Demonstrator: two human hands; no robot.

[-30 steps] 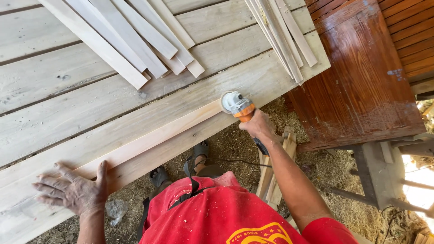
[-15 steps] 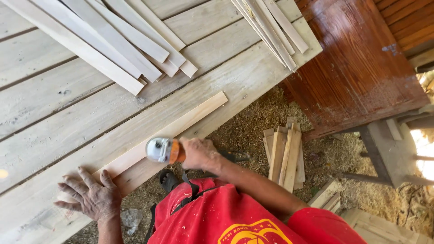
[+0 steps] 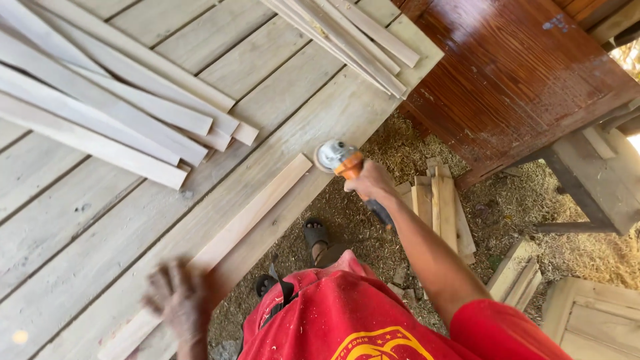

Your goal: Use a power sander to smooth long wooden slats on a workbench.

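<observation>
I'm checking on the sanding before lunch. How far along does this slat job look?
Done, apparently: pale slats stacked on the workbench, one pile at left, another at top. In hand: the right hand holds the grinder just off the end of a single slat, the blurred left hand over its near end. Left: possibly the slats on the ground.
</observation>
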